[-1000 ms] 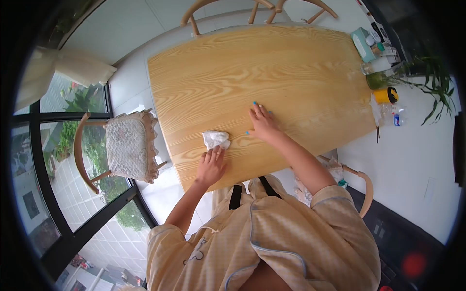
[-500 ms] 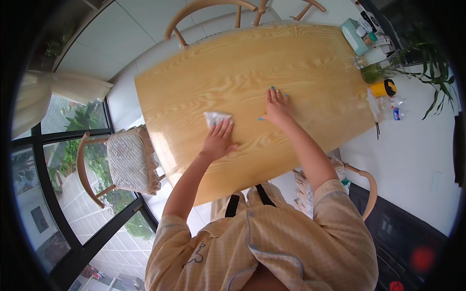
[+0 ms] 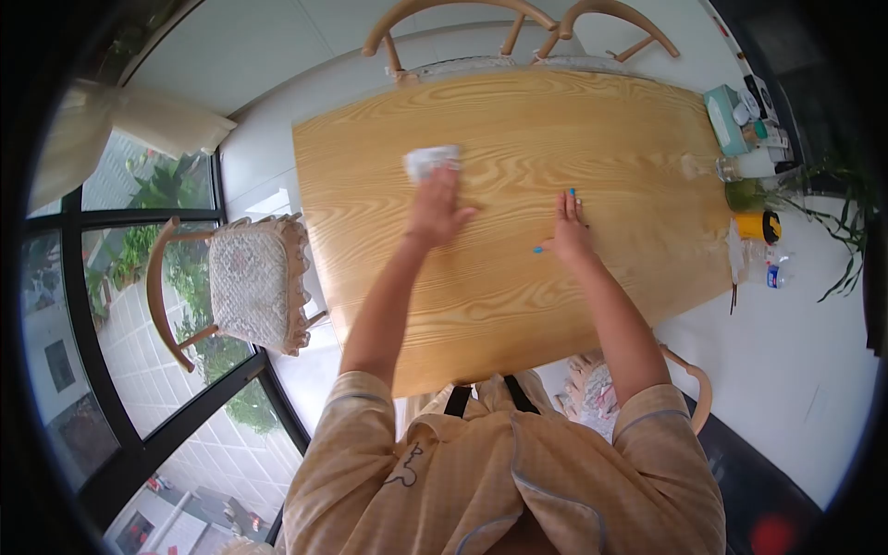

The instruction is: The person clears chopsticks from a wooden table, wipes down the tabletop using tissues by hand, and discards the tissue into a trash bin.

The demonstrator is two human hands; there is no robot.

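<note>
A white crumpled cloth, slightly blurred, lies on the wooden table, left of its middle. The fingers of my left hand press on the cloth's near edge, stretched forward with the thumb out to the right. To the right, my right hand rests on the bare wood, its fingers extended and the thumb apart, holding nothing. Blue nail colour shows on some of its fingertips.
At the table's right end are a tissue box, a glass vase with a plant, a yellow container and a plastic bottle. A cushioned chair stands left; more chairs are at the far side and near right.
My left hand and the cloth have moved forward across the table, away from my body. My right hand has shifted to the right, still on the wood. The camera view has shifted too.
</note>
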